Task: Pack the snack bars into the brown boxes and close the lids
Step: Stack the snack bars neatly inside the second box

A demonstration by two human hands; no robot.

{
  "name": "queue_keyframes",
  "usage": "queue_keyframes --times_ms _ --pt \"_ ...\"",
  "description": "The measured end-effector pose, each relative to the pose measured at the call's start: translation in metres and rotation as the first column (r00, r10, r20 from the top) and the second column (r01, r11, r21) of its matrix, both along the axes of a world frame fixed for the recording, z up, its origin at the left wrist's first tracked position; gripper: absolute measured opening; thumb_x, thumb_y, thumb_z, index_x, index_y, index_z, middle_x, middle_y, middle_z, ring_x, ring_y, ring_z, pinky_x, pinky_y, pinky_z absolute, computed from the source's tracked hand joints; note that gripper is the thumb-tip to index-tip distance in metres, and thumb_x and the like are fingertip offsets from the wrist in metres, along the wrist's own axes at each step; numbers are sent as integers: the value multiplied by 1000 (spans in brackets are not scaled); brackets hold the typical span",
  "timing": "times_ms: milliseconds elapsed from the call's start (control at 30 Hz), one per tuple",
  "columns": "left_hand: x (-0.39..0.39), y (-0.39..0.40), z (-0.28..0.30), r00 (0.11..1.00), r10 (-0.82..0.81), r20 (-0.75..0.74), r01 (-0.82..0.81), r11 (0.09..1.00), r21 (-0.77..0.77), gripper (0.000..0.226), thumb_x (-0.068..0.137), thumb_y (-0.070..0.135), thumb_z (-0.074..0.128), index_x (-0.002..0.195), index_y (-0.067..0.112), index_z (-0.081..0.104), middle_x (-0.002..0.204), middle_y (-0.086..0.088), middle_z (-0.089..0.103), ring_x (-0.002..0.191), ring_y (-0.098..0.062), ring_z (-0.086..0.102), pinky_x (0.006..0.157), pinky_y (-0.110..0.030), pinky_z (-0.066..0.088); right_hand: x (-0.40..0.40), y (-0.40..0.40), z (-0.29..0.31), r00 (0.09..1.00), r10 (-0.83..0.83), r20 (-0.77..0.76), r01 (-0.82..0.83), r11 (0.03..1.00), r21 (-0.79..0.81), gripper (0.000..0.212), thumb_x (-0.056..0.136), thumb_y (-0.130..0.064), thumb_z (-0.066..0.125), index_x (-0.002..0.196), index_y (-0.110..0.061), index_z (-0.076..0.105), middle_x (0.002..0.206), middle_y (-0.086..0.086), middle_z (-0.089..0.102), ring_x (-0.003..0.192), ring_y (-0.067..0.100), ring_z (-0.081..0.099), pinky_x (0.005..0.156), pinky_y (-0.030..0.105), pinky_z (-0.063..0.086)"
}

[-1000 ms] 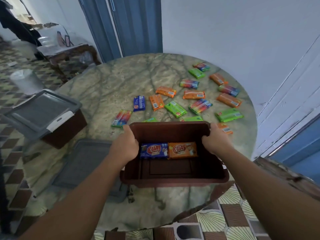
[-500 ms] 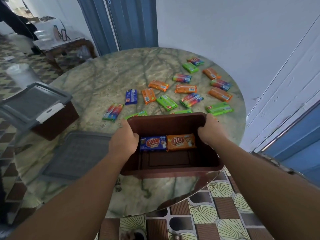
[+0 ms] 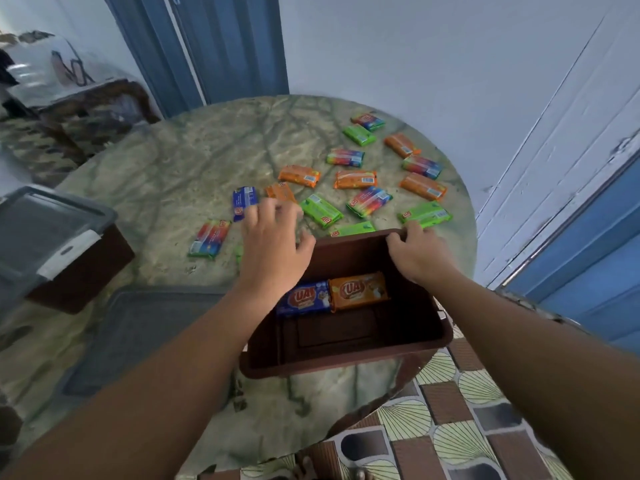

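While the right hand (image 3: 417,252) grips the far rim of the open brown box (image 3: 346,358), probably to steady it near the desk (image 3: 166,174) edge, the left hand (image 3: 273,244) reaches out with fingers spread and relaxed, holding nothing, over the loose snack bars (image 3: 355,179) beyond the box. It hovers near a blue bar (image 3: 244,200) and an orange bar (image 3: 278,191), likely the next picks. Inside the box, two packed bars (image 3: 332,294) lie flat, end to end against the far wall, long axes running left to right. A grey lid (image 3: 138,334) lies flat left of the box. A second box (image 3: 52,247), lid on, sits further left.
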State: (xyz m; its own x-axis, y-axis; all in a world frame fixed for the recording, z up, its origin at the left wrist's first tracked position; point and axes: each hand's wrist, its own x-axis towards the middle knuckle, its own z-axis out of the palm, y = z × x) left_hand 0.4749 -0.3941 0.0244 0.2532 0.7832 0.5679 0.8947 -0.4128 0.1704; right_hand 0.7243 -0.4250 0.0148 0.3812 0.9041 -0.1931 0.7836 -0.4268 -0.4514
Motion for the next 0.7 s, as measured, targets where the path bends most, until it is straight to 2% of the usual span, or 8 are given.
queue_keyframes --times_ms 67,133,267,333,400,500,567,700 --pt "12 24 11 992 -93 86 101 990 -96 14 92 29 56 93 17 64 92 -1 60 89 -24 54 81 -41 47 1 8 10 999 51 17 -51 998 32 42 104 -37 33 127 -9 55 128 25 55 120 42 53 95 45 42" --pt "23 44 16 980 -106 168 151 949 -278 13 93 29 58 86 19 62 81 3 62 78 -21 59 71 -46 52 6 17 18 994 106 25 -107 993 47 37 107 -29 31 109 -6 61 119 23 61 113 40 57 87 41 44" --pt "41 74 15 990 -78 121 131 837 -530 10 92 32 66 83 27 65 75 1 68 71 -22 66 69 -46 55 23 41 18 990 135 -35 -134 991 28 37 107 -36 35 92 -13 61 102 13 66 105 36 61 82 37 44" --pt "50 86 10 993 -90 83 122 790 -601 11 92 34 67 82 30 64 76 2 68 72 -20 67 73 -47 57 32 55 17 976 206 -68 -209 977 -51 35 107 -30 41 99 -9 67 105 11 67 108 34 62 81 34 43" --pt "57 98 1 994 -95 49 104 743 -661 11 93 35 67 83 32 64 81 6 68 74 -18 67 76 -47 58 41 69 13 957 268 -111 -279 955 -99 33 107 -23 45 117 -5 71 121 12 68 118 31 59 89 32 43" --pt "69 114 -11 995 -96 -5 59 656 -752 3 93 31 69 93 31 66 96 5 68 82 -14 65 81 -41 57 55 90 2 941 318 -111 -333 931 -150 30 103 -23 53 127 -19 71 136 5 65 124 26 58 98 30 43" --pt "80 123 -17 993 -97 -67 8 622 -783 10 94 28 70 104 27 68 110 3 66 93 -16 63 81 -36 53 65 103 -8 922 383 -57 -387 900 -200 32 99 -24 61 130 -26 68 136 4 66 121 26 61 98 31 45" --pt "100 134 -32 988 -116 -101 -23 537 -843 29 90 34 78 115 27 64 119 1 65 99 -20 63 82 -36 52 76 115 -23 788 615 -6 -559 711 -426 69 80 -32 86 141 -27 55 138 7 60 125 29 56 101 33 46"
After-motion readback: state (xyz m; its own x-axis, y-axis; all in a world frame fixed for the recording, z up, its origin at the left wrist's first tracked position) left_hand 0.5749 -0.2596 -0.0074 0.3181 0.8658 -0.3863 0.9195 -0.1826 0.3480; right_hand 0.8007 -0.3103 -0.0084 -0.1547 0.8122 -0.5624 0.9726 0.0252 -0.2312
